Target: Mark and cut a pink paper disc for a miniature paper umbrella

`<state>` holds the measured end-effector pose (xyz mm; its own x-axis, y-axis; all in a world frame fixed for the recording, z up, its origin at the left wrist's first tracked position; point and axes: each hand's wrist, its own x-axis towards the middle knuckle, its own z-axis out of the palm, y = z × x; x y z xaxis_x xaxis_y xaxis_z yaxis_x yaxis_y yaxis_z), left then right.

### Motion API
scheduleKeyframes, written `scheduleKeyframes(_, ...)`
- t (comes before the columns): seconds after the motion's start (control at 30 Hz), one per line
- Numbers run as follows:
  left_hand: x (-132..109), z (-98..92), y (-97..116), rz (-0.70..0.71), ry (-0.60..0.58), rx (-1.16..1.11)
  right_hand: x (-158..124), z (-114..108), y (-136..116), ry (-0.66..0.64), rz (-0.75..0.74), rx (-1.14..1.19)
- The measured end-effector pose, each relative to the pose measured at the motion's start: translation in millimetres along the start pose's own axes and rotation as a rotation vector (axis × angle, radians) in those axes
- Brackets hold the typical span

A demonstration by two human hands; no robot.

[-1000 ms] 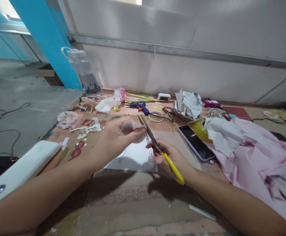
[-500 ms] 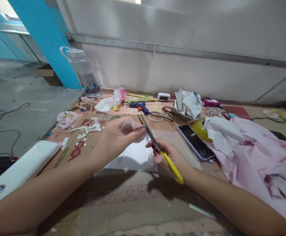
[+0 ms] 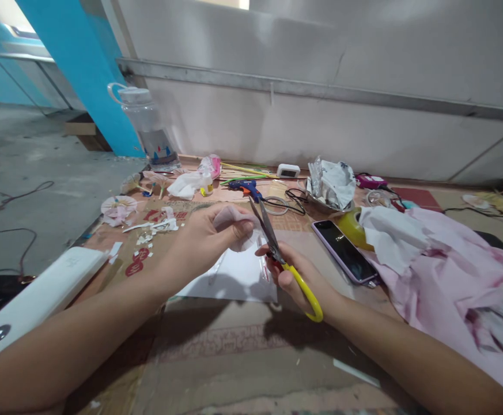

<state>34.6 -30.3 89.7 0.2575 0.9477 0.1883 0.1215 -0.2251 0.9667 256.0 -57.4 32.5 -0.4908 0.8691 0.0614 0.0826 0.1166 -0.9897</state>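
Note:
Between the thumb and fingers of my left hand (image 3: 210,236) is a small piece of pale pinkish fabric (image 3: 234,222), pinched and curled over. My right hand (image 3: 297,271) grips a pair of scissors (image 3: 272,236) with yellow handles. Its blades point up and away and stand somewhat apart, close to the right edge of the fabric. Beneath both hands lies a white sheet of paper (image 3: 238,282) with a thin clear-and-red item (image 3: 263,268) on it, partly hidden.
A phone (image 3: 344,251) and a heap of pink cloth (image 3: 445,288) lie to the right. A blue glue gun (image 3: 246,187) sits behind my hands. White paper scraps (image 3: 151,227), a long white device (image 3: 39,300) and a water bottle (image 3: 154,127) are at the left.
The scissor blades have spread wider and shifted slightly right, away from the fabric's edge. My left hand has barely moved, with the fabric still in it.

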Motion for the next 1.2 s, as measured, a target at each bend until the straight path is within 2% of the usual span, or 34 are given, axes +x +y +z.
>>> scheduleKeyframes(0.2, 1.3, -2.0, 3.8, -0.004, 0.038, 0.081, -1.2, 1.6, -1.7, 0.002, -0.001, -0.007)
scheduleKeyframes(0.37, 1.8, -4.8, 7.7, -0.065, -0.033, 0.055, -0.2, 1.2, 2.9, -0.007, 0.008, 0.024)
scheduleKeyframes(0.5, 1.9, -5.7, 9.5, -0.079, -0.046, 0.046, -0.9, 1.5, 6.2, 0.005, 0.017, 0.03)
scheduleKeyframes(0.97, 0.6, -5.9, -0.4, -0.067, 0.038, 0.18, 1.2, -0.8, 6.8, 0.03, 0.005, -0.056)
scheduleKeyframes(1.2, 0.6, -6.5, 0.5, -0.069, 0.024, 0.161, 0.9, -1.6, 3.9, 0.027, 0.019, -0.083)
